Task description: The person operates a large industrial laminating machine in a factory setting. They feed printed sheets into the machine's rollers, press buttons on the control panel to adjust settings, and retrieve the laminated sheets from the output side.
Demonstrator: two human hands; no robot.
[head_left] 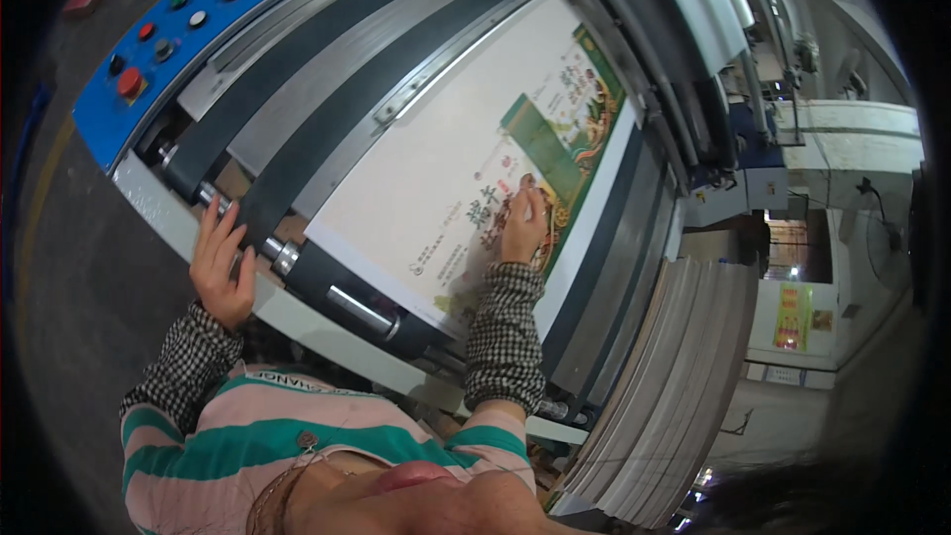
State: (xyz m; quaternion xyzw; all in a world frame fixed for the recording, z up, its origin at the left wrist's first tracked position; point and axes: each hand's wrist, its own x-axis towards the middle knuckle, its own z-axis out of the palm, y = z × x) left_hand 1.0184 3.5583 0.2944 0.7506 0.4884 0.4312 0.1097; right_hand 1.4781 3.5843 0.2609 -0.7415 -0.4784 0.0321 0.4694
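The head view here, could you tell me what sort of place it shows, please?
Most likely a printing or packaging workshop. A large machine with dark feed belts and a blue control panel of coloured buttons carries a printed sheet under the right hand; the left hand rests on the machine's edge, and stacked sheets stand alongside.

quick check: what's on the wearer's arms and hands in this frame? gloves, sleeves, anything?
No gloves: both the left hand and the right hand are bare. Each forearm is covered by a loose black-and-white checked sleeve ending at the wrist. Above the elbows a pink and green striped top shows. No rings or watch visible.
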